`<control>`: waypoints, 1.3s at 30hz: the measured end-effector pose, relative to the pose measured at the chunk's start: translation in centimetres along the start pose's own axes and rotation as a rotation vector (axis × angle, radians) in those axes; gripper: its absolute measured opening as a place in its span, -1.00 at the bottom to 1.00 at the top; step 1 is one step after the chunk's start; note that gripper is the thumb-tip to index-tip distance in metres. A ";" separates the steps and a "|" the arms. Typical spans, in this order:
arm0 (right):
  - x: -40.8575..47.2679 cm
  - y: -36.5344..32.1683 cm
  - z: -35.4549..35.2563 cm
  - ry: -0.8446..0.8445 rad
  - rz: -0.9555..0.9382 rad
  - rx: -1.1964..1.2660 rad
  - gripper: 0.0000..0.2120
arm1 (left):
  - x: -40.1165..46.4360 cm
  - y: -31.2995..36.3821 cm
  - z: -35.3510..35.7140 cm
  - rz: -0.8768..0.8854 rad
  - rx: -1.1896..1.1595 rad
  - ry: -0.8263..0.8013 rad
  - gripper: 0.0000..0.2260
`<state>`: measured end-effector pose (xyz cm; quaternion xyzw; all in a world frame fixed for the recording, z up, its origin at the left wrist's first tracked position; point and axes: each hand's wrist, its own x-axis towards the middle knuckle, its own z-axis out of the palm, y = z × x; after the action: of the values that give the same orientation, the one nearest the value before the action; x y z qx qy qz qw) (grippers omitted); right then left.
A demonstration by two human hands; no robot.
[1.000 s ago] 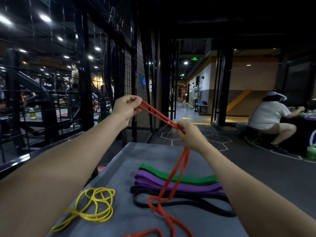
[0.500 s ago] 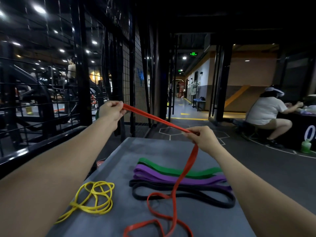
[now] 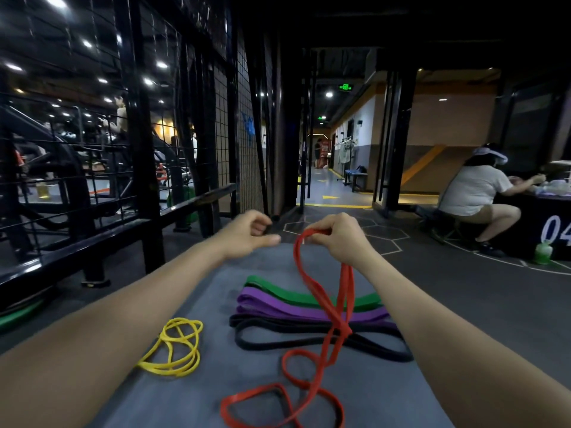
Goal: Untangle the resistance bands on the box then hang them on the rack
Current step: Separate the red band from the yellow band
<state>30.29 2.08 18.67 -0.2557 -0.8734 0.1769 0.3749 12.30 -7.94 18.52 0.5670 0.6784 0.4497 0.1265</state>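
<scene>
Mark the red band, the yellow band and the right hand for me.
red band [image 3: 343, 291]: head view, hanging strands below the grip.
yellow band [image 3: 173, 347]: head view, crossing strands of the coil.
right hand [image 3: 336, 239]: head view, back of the hand.

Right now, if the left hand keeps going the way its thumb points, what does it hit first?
Likely the red band pinched up in the right hand. The left hand holds nothing, its thumb aimed right across a small gap at that raised loop. Depth is unclear, so it could pass just in front.
</scene>
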 end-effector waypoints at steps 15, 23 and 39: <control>-0.5 0.0 0.0 -0.007 0.004 0.104 -0.94 | -0.1 1.2 3.8 0.082 -0.266 -0.248 -0.85; -0.4 0.4 1.5 0.212 0.088 0.111 -0.87 | -0.1 -1.7 3.1 0.053 -0.015 -0.242 -0.88; -1.2 3.9 2.0 0.225 0.293 0.046 -0.86 | -1.1 -4.4 0.1 -0.159 0.048 -0.054 -0.88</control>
<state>30.72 4.35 14.74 -0.3898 -0.7751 0.2199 0.4460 9.82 -8.61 14.78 0.5261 0.7283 0.4062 0.1667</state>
